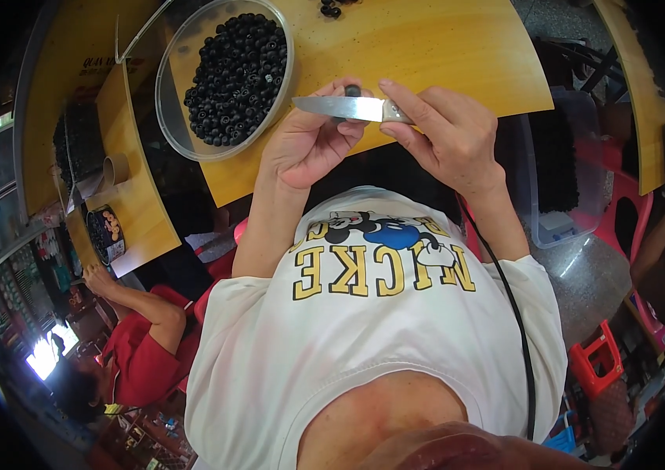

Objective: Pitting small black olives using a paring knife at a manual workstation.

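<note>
My right hand is closed round the pale handle of a short knife, its silver blade pointing left. Between the fingertips of my left hand is a small black ring-like part, which shows just above the blade. The blade lies across the part and the left fingers, and I cannot tell whether its edge touches the part. Left of my hands stands a round clear tub holding many similar black parts.
The tub rests on a yellow table, where a few loose black parts lie at the far edge. On the right are a clear plastic bin and a red stool. A co-worker in red sits at another table on the left.
</note>
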`<action>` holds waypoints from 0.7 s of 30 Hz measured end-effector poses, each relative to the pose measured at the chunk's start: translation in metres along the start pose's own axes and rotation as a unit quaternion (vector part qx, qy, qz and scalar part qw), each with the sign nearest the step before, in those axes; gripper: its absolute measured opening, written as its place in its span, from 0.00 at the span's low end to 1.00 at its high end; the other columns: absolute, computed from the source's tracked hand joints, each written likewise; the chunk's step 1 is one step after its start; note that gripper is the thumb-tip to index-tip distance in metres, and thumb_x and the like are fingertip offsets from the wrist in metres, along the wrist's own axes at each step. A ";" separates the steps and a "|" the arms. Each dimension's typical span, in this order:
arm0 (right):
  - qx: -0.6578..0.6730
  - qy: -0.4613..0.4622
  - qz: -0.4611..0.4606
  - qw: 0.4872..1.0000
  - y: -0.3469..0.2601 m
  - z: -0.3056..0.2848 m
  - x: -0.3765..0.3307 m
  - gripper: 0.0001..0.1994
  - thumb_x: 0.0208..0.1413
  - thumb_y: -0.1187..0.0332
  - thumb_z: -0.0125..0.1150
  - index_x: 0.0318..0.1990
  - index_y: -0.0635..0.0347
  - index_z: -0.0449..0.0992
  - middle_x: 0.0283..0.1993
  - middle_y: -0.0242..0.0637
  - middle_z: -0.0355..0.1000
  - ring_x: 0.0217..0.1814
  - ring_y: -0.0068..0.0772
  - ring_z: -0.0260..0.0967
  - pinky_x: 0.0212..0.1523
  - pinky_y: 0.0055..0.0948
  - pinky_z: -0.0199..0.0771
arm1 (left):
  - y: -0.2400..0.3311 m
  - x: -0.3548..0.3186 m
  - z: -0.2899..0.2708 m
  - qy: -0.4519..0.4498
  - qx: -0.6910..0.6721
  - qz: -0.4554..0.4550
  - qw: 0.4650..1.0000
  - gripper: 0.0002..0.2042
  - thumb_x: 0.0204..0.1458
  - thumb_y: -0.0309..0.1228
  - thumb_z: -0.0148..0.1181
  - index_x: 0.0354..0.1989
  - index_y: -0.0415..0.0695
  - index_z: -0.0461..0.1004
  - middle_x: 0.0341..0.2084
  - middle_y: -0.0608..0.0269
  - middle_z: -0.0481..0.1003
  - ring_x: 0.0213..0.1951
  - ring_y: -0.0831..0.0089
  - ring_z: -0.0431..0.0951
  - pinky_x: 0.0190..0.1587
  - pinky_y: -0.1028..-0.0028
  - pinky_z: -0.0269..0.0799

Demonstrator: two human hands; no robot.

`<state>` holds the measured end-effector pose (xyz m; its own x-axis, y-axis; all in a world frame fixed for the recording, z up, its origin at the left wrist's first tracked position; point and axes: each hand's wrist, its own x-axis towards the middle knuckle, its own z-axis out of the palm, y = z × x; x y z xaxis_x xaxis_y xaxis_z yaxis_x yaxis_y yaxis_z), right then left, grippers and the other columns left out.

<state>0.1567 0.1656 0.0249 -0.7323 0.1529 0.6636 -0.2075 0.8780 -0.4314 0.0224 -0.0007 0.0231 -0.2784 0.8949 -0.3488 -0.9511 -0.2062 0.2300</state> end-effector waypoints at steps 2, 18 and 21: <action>0.002 0.002 -0.004 1.000 -0.001 0.000 0.000 0.21 0.46 0.62 0.70 0.50 0.55 0.79 0.23 0.33 0.70 0.21 0.29 0.66 0.21 0.27 0.65 | 0.000 -0.001 -0.003 -0.028 0.000 -0.002 1.000 0.13 0.58 0.27 0.59 0.48 0.34 0.69 0.40 0.54 0.74 0.35 0.73 0.73 0.35 0.80 0.73; -0.041 0.034 0.134 0.990 0.044 0.012 -0.014 0.13 0.58 0.67 0.63 0.49 0.60 0.79 0.25 0.36 0.68 0.22 0.26 0.63 0.25 0.23 0.64 | 0.006 -0.005 -0.004 0.009 -0.035 -0.009 0.999 0.11 0.60 0.23 0.54 0.49 0.33 0.68 0.40 0.52 0.70 0.35 0.72 0.68 0.35 0.79 0.70; -0.028 0.008 0.171 0.985 0.039 0.013 -0.017 0.13 0.58 0.68 0.63 0.49 0.60 0.79 0.26 0.37 0.70 0.24 0.26 0.65 0.26 0.24 0.66 | 0.014 -0.017 0.001 -0.019 -0.018 0.016 1.000 0.12 0.60 0.24 0.53 0.51 0.33 0.67 0.42 0.52 0.69 0.37 0.72 0.69 0.37 0.80 0.72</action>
<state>0.1523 0.1914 -0.0113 -0.7430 0.4503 0.4952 0.0852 0.7975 -0.5972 0.0140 -0.0183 0.0334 -0.3039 0.9016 -0.3078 -0.9463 -0.2482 0.2073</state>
